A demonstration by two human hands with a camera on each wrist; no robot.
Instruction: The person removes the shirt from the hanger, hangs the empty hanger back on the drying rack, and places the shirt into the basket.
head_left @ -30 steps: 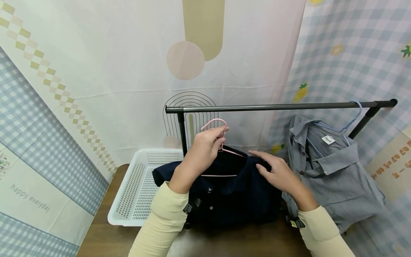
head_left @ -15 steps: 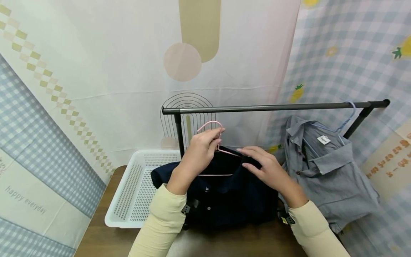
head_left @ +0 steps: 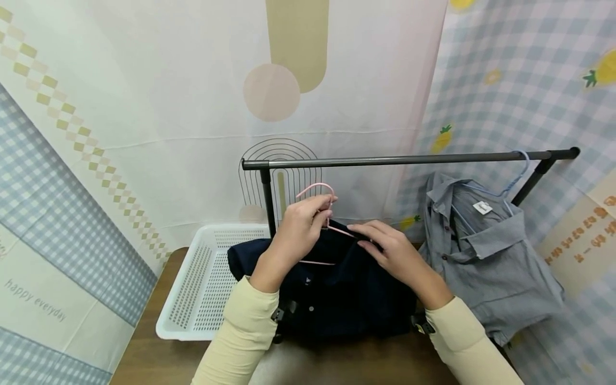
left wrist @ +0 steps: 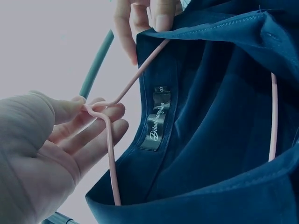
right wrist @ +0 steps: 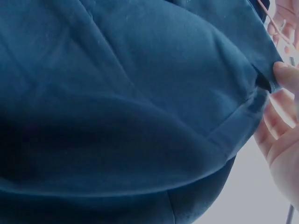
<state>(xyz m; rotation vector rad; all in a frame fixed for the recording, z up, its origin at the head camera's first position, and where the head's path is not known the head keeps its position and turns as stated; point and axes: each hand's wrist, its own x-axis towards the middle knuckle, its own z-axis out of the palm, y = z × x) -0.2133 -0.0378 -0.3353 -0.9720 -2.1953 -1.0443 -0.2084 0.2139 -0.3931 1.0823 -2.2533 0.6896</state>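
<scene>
A navy shirt (head_left: 346, 302) hangs on a pink hanger (left wrist: 111, 151), its collar opening facing up. At the base of the hanger's hook, my left hand (head_left: 299, 227) pinches the wire between thumb and fingers. The hook curves up above that hand, below the rack's bar in the head view. My right hand (head_left: 392, 251) pinches the shirt's collar on the right side, as the right wrist view also shows. Inside the collar, the left wrist view shows a dark label (left wrist: 158, 122) with white lettering. The hanger's lower bar crosses inside the shirt, its ends covered by cloth.
A dark metal clothes rack (head_left: 385, 161) spans the back. At its right end a grey shirt (head_left: 491, 278) hangs on a blue hanger (head_left: 520, 174). A white perforated basket (head_left: 180, 289) stands on the wooden table (head_left: 154, 353) at the left, partly behind the navy shirt.
The right hand has moved left along the collar, closer to the left hand. The left hand keeps its pinch on the hanger. The head view has shifted slightly.
</scene>
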